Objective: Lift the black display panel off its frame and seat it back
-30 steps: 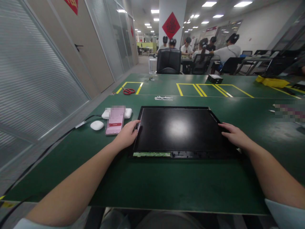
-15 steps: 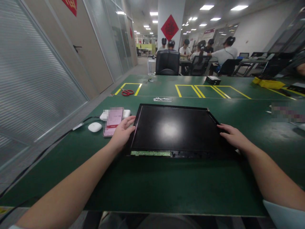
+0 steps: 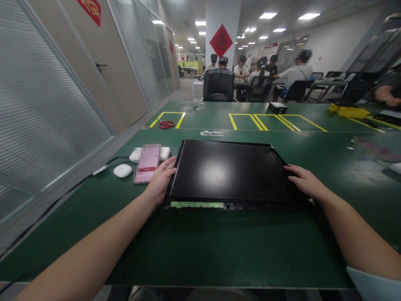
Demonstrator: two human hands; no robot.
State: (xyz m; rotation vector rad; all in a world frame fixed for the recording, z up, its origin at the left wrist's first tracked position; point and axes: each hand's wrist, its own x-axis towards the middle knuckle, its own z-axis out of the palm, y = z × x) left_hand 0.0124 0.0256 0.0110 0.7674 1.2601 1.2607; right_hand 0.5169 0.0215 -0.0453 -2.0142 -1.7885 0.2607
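A black flat display panel (image 3: 225, 169) lies on the green table (image 3: 200, 246) in front of me, with a green circuit strip (image 3: 197, 205) showing along its near edge. My left hand (image 3: 161, 179) grips the panel's left edge, fingers curled against it. At the right edge my right hand (image 3: 305, 182) rests on the panel, fingers stretched over the frame. The panel's left side looks raised a little off the table.
Left of the panel lie a phone (image 3: 147, 164) with a pink screen, a white earbud case (image 3: 123, 170) and a white charger (image 3: 164, 152) with a cable. Red scissors (image 3: 166, 123), a small strip of parts (image 3: 212, 133), a black box (image 3: 277, 107). Several people sit beyond.
My left hand slid from the panel's top onto its left edge and gripped it. The panel's left side has come up slightly. My right hand stayed at the right edge.
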